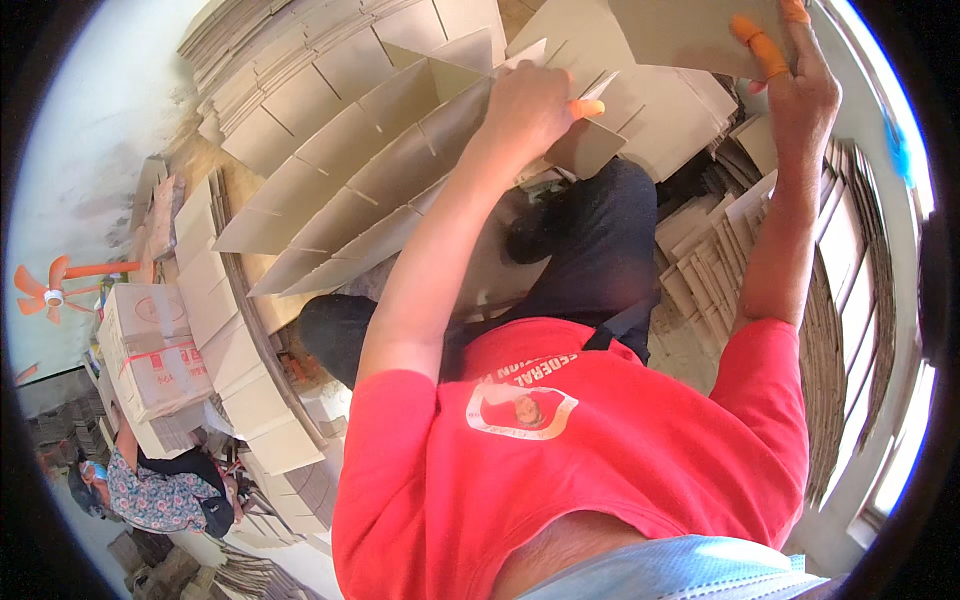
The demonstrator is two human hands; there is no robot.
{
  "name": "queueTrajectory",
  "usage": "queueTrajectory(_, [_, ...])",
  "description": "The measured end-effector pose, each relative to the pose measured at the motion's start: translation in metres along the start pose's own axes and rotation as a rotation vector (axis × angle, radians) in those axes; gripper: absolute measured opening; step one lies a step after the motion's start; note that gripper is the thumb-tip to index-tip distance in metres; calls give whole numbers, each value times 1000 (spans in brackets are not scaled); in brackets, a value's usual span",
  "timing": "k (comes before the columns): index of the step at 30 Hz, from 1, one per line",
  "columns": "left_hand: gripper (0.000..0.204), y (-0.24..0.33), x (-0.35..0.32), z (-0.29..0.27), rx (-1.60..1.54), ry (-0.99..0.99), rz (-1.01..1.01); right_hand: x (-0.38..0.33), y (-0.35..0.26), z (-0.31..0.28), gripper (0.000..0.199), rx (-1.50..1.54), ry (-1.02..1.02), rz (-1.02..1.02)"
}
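Slotting notched cardboard strips together, a seated person in a red shirt builds a box divider: the left hand, closed, pinches a small grey cardboard strip at the near right end of a partly assembled divider grid, while the right hand, orange rubber tips on its fingers, grips the lower edge of a large flat cardboard sheet held up at the far right. The grid lies just beyond the person's dark-trousered knees and runs away to the left; several long strips already stand crossed with shorter ones, forming open cells, so the work looks well under way, though the near end under the left hand seems not yet closed off. Loose stacks of cut cardboard fill the far side and stand along the right, apparently stock not yet used. At the left sit sealed cartons, an orange fan and another person in a patterned top
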State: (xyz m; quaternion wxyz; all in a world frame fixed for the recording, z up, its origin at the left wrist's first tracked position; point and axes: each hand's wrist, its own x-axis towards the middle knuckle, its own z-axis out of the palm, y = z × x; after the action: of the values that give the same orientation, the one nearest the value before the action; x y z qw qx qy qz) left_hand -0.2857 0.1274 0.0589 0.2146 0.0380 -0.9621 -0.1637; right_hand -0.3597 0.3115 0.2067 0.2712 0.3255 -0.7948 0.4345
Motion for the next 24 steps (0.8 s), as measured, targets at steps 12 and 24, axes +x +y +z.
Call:
queueTrajectory(12, [43, -20, -18, -7, -106, 237, -114, -19, 9, -2, 63, 197, -31, -120])
queueTrajectory(24, [20, -51, -181, -52, 44, 168, -286, -51, 1, 31, 60, 336, -470, -80])
